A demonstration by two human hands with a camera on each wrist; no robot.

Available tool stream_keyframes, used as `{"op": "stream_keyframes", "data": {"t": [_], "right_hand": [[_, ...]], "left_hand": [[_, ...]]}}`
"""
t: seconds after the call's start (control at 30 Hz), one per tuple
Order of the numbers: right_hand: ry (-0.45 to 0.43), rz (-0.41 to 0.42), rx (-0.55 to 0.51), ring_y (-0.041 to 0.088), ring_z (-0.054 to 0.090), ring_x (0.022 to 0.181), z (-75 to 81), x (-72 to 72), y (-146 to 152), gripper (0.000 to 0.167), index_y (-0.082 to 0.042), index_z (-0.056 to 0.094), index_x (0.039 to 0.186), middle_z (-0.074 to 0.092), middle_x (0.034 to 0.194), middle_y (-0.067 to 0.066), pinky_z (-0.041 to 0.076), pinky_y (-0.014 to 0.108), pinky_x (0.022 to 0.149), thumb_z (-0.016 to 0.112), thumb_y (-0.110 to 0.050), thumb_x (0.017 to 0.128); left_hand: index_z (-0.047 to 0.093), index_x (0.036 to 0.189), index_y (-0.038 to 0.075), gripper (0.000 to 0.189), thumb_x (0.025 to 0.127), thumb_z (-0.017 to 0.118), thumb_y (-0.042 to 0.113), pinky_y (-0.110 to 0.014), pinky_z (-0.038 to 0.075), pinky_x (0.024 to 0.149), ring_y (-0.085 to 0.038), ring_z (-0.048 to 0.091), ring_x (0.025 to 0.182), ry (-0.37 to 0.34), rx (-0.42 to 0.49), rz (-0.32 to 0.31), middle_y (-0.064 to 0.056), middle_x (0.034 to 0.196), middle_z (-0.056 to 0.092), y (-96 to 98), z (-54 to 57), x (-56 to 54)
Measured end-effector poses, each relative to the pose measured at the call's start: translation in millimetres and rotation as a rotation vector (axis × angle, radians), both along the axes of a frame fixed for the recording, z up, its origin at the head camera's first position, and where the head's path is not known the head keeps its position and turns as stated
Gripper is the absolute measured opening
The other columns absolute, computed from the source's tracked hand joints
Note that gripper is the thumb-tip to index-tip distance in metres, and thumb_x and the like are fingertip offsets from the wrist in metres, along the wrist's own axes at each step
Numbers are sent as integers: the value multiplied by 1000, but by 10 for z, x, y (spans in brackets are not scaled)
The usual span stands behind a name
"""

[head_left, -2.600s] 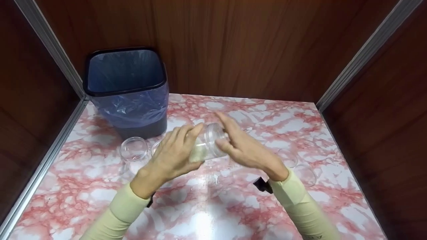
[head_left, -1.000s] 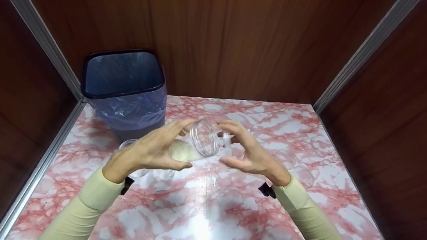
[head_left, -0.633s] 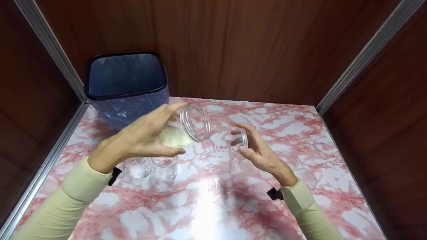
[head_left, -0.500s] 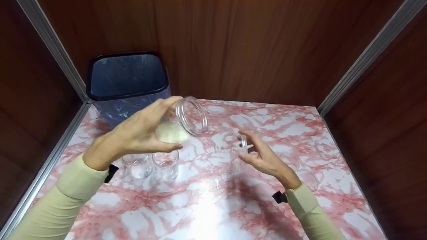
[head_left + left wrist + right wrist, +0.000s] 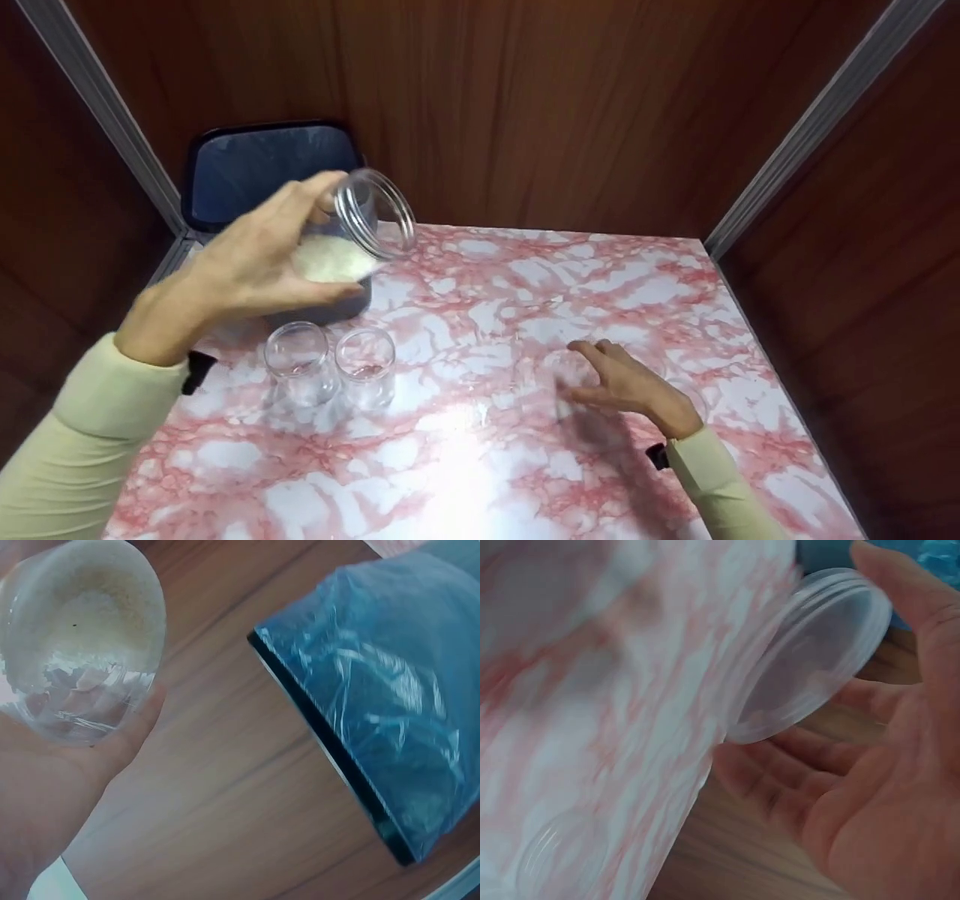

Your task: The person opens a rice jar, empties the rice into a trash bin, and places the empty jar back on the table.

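Note:
My left hand (image 5: 244, 259) grips a clear plastic jar (image 5: 375, 217) from the side, thumb below and fingers above. Uncapped, the jar leans with its mouth to the right, overlapping the bin in the head view. Whitish contents (image 5: 330, 259) lie along its lower side; in the left wrist view they fill part of the jar behind its base (image 5: 82, 607). Low over the right of the table, my right hand (image 5: 630, 382) holds a clear round lid (image 5: 810, 660) by its rim between thumb and fingers. That lid is faint in the head view.
A dark bin (image 5: 196, 172) lined with a bluish bag (image 5: 375, 675) stands at the back left. Before it are two uncapped clear jars (image 5: 300, 375), side by side. Another clear lid (image 5: 562, 855) lies on the marbled table (image 5: 450, 300) at the right. Wooden walls enclose the back and sides.
The lid has come off the jar in my right hand. My left hand has moved the jar left and back toward the bin; my right hand has gone right and down toward the table.

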State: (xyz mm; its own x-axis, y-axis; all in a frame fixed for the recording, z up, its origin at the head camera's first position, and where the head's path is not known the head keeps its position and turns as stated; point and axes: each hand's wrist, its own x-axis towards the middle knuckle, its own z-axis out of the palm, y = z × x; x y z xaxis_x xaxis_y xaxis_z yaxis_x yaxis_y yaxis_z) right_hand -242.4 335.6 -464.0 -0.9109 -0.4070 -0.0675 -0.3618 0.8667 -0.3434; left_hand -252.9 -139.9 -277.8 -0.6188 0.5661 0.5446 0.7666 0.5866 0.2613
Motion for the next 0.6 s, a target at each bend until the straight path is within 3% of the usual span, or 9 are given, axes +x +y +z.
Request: {"op": "stream_keyframes", "data": {"t": [0.17,0.27,0.4,0.6], "right_hand": [[-62,-59,142,29,47,88,-110,19,88,64,-13,52,135,49,104,17,46,42,62,77,-35,81],[-128,-115,197,35,50,97,-174,49,138,60,-13,55,129,51,110,20,49,50,67,78,-36,79],[-205,-193,230,41,53,105,-233,74,205,68,-15,52,130,52,118,24,51,55,72,79,-45,76],[-189,-197,242,43,54,103,-294,106,295,68,-12,51,126,53,113,24,49,56,72,79,-46,75]], "left_hand": [[30,149,17,103,66,89,30,-50,50,88,-31,58,108,-12,-11,56,-15,118,56,-94,89,-17],[30,150,17,104,66,90,29,-51,49,89,-32,58,108,-14,-20,82,-16,119,56,-153,137,-29],[29,151,17,105,66,90,28,-53,48,88,-34,57,109,-21,-36,118,-19,119,57,-244,187,-41],[26,152,18,107,67,89,29,-57,46,87,-37,56,111,-55,-71,185,-22,121,56,-381,232,-68]]}}
